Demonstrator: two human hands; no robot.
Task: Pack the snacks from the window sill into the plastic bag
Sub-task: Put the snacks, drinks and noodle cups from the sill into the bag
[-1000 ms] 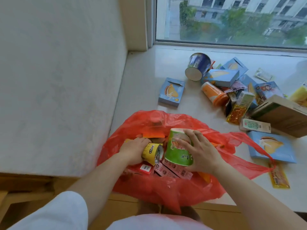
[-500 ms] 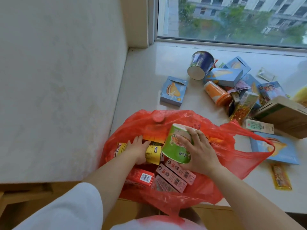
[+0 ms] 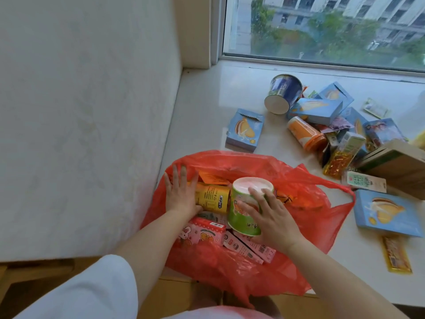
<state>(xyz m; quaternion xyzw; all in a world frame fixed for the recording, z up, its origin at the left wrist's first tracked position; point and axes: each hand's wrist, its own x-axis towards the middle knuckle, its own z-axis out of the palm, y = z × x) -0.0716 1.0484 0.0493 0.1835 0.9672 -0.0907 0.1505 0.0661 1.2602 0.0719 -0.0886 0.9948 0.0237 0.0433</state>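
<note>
Only 1 view is given, a wide-angle camera on the person's head, looking forward and steeply down from close above. Both forearms rise from the lower edge to the red plastic bag [image 3: 230, 268] mid-frame; beyond each grip lie the window sill [image 3: 207, 104] and the window [image 3: 322, 28].

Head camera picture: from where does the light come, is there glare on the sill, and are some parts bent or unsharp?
In the head view, daylight enters through the window at the top right; the window sill shows a pale sheen near the blue cup; the wide lens curves the window frame; the wall and the sleeve look soft, while the green can in the red plastic bag is fairly sharp.
</note>
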